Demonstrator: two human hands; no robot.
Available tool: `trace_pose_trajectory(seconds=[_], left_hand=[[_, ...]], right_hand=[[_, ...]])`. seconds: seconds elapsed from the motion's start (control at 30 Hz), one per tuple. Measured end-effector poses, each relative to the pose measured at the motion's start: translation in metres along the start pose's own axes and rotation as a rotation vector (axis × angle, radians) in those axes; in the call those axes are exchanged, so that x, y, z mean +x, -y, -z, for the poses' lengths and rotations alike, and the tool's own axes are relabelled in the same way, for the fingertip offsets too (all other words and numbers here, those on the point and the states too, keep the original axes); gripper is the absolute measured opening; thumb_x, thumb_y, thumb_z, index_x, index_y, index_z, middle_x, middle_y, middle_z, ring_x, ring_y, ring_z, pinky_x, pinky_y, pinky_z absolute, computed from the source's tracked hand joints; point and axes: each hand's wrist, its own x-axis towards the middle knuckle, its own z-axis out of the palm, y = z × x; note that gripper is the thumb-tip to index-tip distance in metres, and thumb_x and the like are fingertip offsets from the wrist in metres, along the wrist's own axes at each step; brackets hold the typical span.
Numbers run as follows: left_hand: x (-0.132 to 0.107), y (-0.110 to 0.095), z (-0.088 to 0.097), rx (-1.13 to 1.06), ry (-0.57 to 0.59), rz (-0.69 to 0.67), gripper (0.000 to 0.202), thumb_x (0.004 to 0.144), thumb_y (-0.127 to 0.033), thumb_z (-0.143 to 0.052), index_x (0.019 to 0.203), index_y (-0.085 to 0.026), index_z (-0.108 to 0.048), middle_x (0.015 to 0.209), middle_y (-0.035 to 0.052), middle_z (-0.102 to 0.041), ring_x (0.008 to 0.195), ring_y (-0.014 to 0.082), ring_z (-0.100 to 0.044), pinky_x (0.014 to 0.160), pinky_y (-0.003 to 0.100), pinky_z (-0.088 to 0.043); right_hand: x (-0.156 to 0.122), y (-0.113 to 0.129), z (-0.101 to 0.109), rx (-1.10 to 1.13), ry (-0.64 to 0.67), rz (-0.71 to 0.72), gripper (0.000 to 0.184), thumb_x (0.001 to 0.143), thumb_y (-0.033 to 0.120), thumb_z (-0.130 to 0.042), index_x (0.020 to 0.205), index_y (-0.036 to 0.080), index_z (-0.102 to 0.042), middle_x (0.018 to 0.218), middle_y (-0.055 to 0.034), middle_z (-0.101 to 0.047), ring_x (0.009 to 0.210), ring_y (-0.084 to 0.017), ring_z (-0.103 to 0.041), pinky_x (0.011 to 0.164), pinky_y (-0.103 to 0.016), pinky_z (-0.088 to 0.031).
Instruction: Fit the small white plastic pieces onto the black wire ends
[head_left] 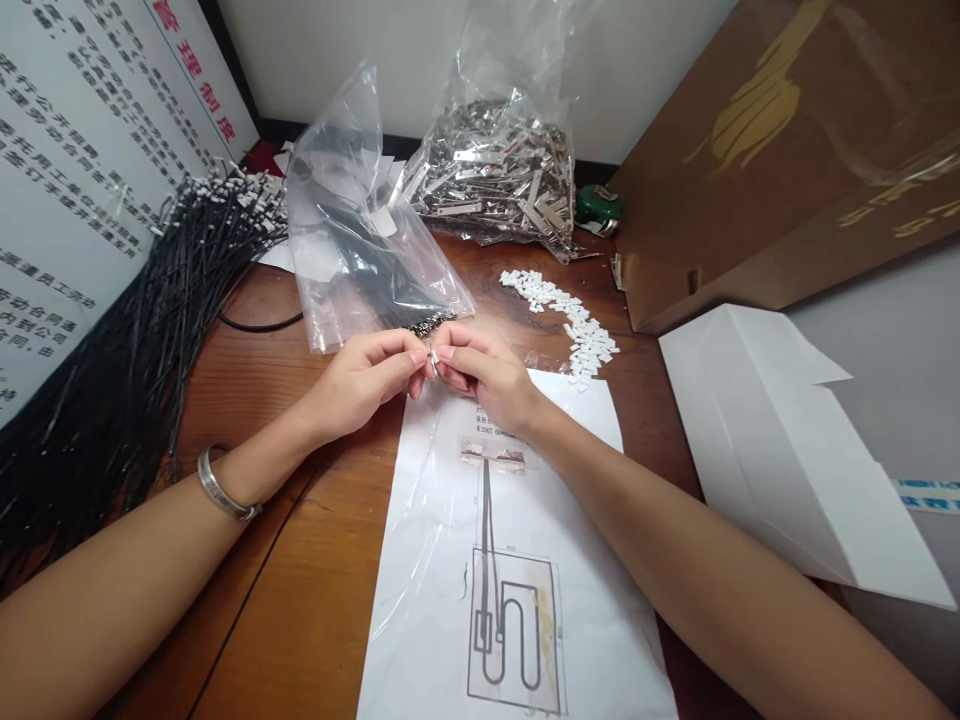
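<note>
In the head view, your hands meet over the top edge of the paper, near the middle of the table. Your left hand (367,380) is narrow: thumb and forefinger are pinched together at the tips, the other fingers curled under the palm. Your right hand (491,372) mirrors it, thumb pressed to the curled forefinger, its knuckles turned toward the left. The two sets of fingertips nearly touch, and between them you hold a small part (433,364), silvery with a dark bit at its upper end; it is too small and too covered by your fingers to tell its exact shape. A bracelet (219,487) circles your left wrist.

Just beyond your fingertips, a clear bag (322,270) lies with its mouth toward you, small dark pieces spilling at its edge. Behind it and to the right stands a bag of metal strips (495,185), with a green tape measure (598,208) beside it. White pieces (592,345) form a curved band to the right of your right hand, reaching down to the paper (420,590), which carries a line drawing and a taped sample under your right forearm. Black cables (142,330) with white ends are heaped on your left, against a printed board (67,170). A brown box (750,170) stands at the right.
</note>
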Motion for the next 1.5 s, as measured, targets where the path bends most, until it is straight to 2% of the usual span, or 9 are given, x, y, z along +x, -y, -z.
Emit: trace_pose_trajectory(seconds=[0.33, 0.53, 0.63, 1.1, 1.5], left_hand=[[0.0007, 0.0011, 0.0008, 0.009, 0.006, -0.028, 0.025, 0.083, -0.035, -0.064, 0.069, -0.015, -0.061, 0.056, -0.0007, -0.058, 0.048, 0.0081, -0.043, 0.051, 0.024, -0.035], [0.0001, 0.0001, 0.0012, 0.014, 0.009, -0.018, 0.027, 0.083, -0.038, -0.065, 0.068, -0.015, -0.061, 0.055, -0.0008, -0.057, 0.049, 0.0083, -0.044, 0.05, 0.023, -0.036], [0.0004, 0.0003, 0.0011, 0.007, 0.015, -0.033, 0.026, 0.083, -0.035, -0.064, 0.068, -0.015, -0.06, 0.055, -0.0012, -0.057, 0.049, 0.0079, -0.044, 0.051, 0.023, -0.037], [-0.0008, 0.0059, 0.0033, 0.048, 0.045, -0.007, 0.026, 0.09, -0.032, -0.056, 0.071, -0.015, -0.058, 0.058, -0.0015, -0.058, 0.043, 0.0048, -0.038, 0.043, 0.02, -0.025], [-0.0007, 0.0041, 0.0038, 0.083, 0.048, 0.009, 0.027, 0.089, -0.037, -0.058, 0.073, -0.015, -0.058, 0.058, -0.0005, -0.061, 0.042, 0.0056, -0.04, 0.04, 0.02, -0.028]], right_hand=[[-0.0009, -0.0016, 0.0, -0.001, 0.017, 0.053, 0.017, 0.079, 0.026, -0.058, 0.065, 0.018, -0.054, 0.054, 0.0052, -0.045, 0.047, -0.007, -0.032, 0.046, -0.024, -0.021], [-0.0009, -0.0018, 0.0017, 0.011, 0.046, 0.049, 0.023, 0.081, 0.032, -0.062, 0.066, 0.018, -0.053, 0.054, 0.0058, -0.044, 0.047, -0.007, -0.031, 0.046, -0.024, -0.021], [-0.0011, -0.0023, 0.0012, 0.015, 0.038, 0.05, 0.021, 0.081, 0.03, -0.062, 0.066, 0.017, -0.054, 0.053, 0.0064, -0.042, 0.046, -0.006, -0.03, 0.046, -0.024, -0.02], [-0.0001, -0.0072, 0.0025, -0.003, 0.042, 0.085, 0.02, 0.081, 0.027, -0.059, 0.065, 0.017, -0.054, 0.054, 0.0056, -0.044, 0.046, -0.006, -0.029, 0.044, -0.023, -0.019], [0.0004, -0.0077, 0.0033, 0.001, 0.049, 0.092, 0.019, 0.081, 0.026, -0.06, 0.065, 0.017, -0.054, 0.05, 0.0071, -0.042, 0.046, -0.006, -0.03, 0.045, -0.023, -0.021]])
